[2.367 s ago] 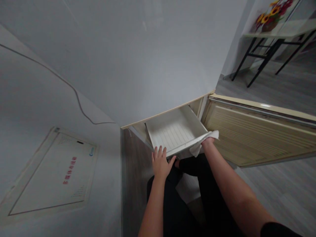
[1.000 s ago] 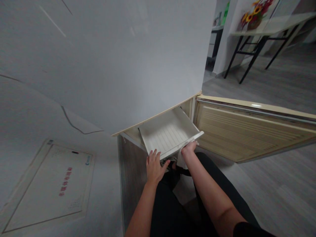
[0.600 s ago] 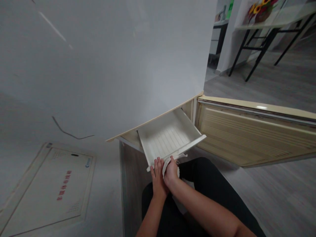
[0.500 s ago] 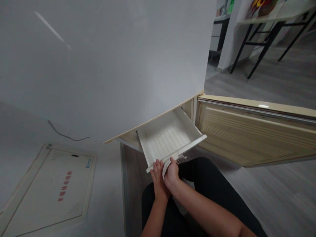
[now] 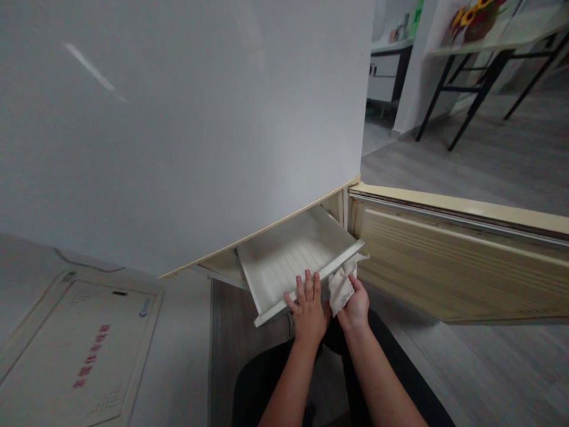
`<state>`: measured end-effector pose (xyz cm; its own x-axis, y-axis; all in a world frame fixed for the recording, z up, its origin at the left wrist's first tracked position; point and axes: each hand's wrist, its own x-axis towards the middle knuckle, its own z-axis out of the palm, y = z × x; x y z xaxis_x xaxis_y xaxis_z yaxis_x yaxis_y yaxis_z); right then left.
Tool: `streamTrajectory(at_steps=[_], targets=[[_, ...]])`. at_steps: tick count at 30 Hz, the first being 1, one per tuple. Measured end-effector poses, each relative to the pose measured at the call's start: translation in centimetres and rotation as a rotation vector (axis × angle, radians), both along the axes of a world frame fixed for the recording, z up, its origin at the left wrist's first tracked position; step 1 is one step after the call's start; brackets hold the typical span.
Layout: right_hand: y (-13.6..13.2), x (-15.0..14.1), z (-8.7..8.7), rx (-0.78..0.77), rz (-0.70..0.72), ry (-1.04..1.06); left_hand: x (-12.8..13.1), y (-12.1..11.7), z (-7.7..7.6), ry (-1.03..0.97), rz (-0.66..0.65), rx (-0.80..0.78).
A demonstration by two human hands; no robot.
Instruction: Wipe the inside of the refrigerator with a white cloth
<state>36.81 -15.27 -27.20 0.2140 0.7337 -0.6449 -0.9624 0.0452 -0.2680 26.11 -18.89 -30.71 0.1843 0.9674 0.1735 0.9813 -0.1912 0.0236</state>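
A shallow white drawer (image 5: 293,246) juts out of the low compartment beneath a tall white panel. My left hand (image 5: 309,308) rests on its front edge with fingers spread, thumb to the left, holding nothing. Just to the right, my right hand (image 5: 354,305) grips a crumpled white cloth (image 5: 342,287) between thumb and fingers. The cloth hangs close against the right part of the drawer front. The drawer's ribbed floor shows nothing lying on it.
A yellowish ribbed door (image 5: 444,255) stands swung open to the right. The glossy white panel (image 5: 200,130) rises above the drawer. On the left wall is a white cover (image 5: 80,350) with red lettering. A table (image 5: 489,50) with dark legs and flowers stands at upper right.
My hands have moved apart. The left now lies spread on the drawer's front edge; the right has shifted right with the cloth. The view has tilted slightly.
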Motion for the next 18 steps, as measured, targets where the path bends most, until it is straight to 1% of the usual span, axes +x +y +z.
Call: streamTrajectory(at_steps=[3, 5, 7, 10, 12, 13, 15, 17, 18], targets=[[0.5, 0.8, -0.1, -0.014, 0.005, -0.024, 0.4, 1.3, 0.6, -0.034, 0.01, 0.053], [0.3, 0.3, -0.1, -0.006, 0.01, -0.056, 0.0, 1.6, 0.6, -0.036, -0.012, 0.075], [-0.2, -0.9, -0.2, 0.008, 0.028, -0.064, -1.0, 2.0, 0.9, -0.026, -0.007, 0.104], [-0.5, -3.1, 0.2, 0.068, 0.092, -0.057, -3.2, 3.9, 2.0, -0.023, 0.112, 0.188], [0.4, -4.0, 0.8, 0.135, 0.131, -0.049, -4.8, 5.8, 3.1, -0.02, 0.186, 0.243], [1.2, -4.2, 1.2, 0.164, 0.143, -0.038, -5.6, 6.9, 3.7, -0.01, 0.183, 0.251], [3.3, -3.9, 1.9, 0.185, 0.194, 0.032, -6.8, 9.0, 4.5, 0.018, 0.134, 0.245], [5.0, -3.1, 2.2, 0.176, 0.282, 0.125, -7.7, 10.7, 4.8, 0.057, 0.048, 0.193], [5.6, -2.6, 2.0, 0.17, 0.319, 0.164, -8.0, 11.5, 4.8, 0.079, 0.006, 0.159]])
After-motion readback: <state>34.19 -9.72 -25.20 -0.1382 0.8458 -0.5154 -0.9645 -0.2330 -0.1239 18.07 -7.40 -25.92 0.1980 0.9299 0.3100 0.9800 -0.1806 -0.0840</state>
